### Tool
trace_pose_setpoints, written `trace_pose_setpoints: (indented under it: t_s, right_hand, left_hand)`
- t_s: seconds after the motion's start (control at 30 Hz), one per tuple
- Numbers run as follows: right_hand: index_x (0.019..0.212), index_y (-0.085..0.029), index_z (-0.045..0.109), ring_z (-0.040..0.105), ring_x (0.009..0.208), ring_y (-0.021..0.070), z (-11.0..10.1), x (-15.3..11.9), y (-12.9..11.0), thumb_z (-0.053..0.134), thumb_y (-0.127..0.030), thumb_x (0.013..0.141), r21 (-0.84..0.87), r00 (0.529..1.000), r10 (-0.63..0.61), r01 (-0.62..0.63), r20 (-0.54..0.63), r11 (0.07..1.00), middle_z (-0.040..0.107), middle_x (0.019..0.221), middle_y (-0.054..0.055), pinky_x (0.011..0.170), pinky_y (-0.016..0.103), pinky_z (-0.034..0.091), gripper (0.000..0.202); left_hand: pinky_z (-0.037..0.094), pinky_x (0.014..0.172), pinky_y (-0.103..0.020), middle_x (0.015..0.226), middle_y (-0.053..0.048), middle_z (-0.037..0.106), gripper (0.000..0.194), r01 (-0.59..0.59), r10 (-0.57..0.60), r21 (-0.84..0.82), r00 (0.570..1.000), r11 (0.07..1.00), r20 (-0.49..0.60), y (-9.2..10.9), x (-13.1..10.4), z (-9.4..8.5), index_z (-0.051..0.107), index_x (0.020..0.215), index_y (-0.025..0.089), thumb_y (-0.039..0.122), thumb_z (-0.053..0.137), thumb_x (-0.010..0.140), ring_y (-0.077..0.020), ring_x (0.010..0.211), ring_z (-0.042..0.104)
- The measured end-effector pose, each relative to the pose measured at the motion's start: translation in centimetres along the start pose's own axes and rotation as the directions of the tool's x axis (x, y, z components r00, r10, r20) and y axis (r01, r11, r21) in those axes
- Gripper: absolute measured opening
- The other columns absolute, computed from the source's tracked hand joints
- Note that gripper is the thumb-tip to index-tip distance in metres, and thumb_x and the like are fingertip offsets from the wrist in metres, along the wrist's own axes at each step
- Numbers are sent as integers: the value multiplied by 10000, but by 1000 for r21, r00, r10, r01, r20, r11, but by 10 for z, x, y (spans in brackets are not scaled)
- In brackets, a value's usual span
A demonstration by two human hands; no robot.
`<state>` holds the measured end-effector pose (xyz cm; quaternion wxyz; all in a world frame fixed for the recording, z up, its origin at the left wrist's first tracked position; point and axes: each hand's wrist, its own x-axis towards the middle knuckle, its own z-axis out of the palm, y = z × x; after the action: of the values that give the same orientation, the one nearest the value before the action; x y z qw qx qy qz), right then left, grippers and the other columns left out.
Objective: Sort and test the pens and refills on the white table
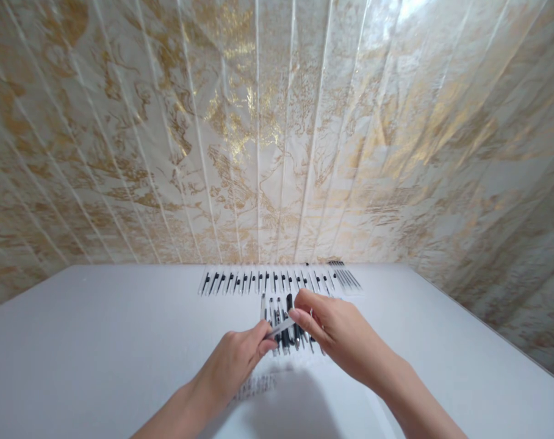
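Observation:
A clear, pale pen barrel [280,328] slants between my two hands above the white table. My left hand [240,353] pinches its lower left end between thumb and fingers. The upper right end sits in the fingertips of my right hand [329,320], which partly hide it. Just beneath lie several pens and pen parts [289,302], dark and clear, some covered by my fingers. Farther back runs a row of clear pen barrels [260,281], each with a dark part beside or in it.
At the row's right end lies a group of thin dark-tipped refills [349,277]. A paper with dark writing [259,387] lies on the white table [98,341] near my left wrist. A gold-patterned, pleated curtain or covering [259,134] rises behind the table's far edge.

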<state>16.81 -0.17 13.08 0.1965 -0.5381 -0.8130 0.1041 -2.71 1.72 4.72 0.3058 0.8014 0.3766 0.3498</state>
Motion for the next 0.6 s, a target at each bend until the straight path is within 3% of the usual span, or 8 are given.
trace_pose_setpoints:
  t_s: [0.07,0.23,0.4,0.6]
  right_hand:
    - [728,-227,442,443,521,121,1,0,0,384,-360,959,-15,1000,-15,14,-13,1000,513,600,-46,518,216,244,272]
    - [589,-211,407,398,478,123,4,1,1,336,-430,966,-91,998,70,-69,0,993,448,506,-39,508,236,209,442]
    - [732,-224,442,456,549,116,1,-1,0,403,-338,951,-18,1000,-18,18,-22,1000,535,632,-41,527,211,240,250]
    - [598,-208,347,359,473,113,5,2,-1,329,-405,965,-53,997,77,-77,-3,996,399,502,-52,508,236,186,417]
  left_hand:
    - [265,399,-180,522,64,492,230,-14,14,11,1000,1000,5,-1,-1,1,543,739,239,360,454,913,-91,377,403]
    - [280,419,-174,526,71,479,227,-25,22,70,999,997,33,1,-1,1,508,745,230,346,425,922,-86,391,439]
    - [326,411,-168,556,70,474,290,9,-21,111,994,994,106,-2,0,2,444,775,228,412,298,945,-94,409,459]
    - [343,435,-175,550,73,474,290,-4,-19,197,993,980,114,-5,-1,4,434,787,227,392,263,954,-96,410,483]
